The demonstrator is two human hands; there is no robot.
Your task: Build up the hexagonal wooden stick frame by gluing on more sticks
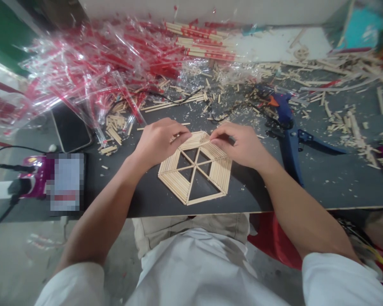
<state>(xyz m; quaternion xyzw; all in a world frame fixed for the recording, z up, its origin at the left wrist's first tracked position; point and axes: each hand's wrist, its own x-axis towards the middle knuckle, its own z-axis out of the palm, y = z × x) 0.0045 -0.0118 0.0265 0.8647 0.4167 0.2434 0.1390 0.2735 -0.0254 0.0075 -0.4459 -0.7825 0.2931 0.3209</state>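
A flat hexagon of pale wooden sticks point(219, 172) lies near the table's front edge, with spokes meeting at its middle. Rows of sticks fill most of its wedges; the front wedge has only a thin outer border. My left hand point(162, 142) is over its back left corner, thumb and fingers pinched at one end of a thin stick point(198, 145). At the back right, my right hand point(239, 142) has its fingertips closed at the other end of that stick, which crosses the back wedge.
Red and clear plastic wrappers point(115, 63) pile up at the back left. A dark phone point(70, 127) and a lit phone point(67, 180) lie left. Blue-handled cutters point(290, 144) lie right, near scattered stick pieces point(351, 123). Bundled sticks point(207, 46) are at the back.
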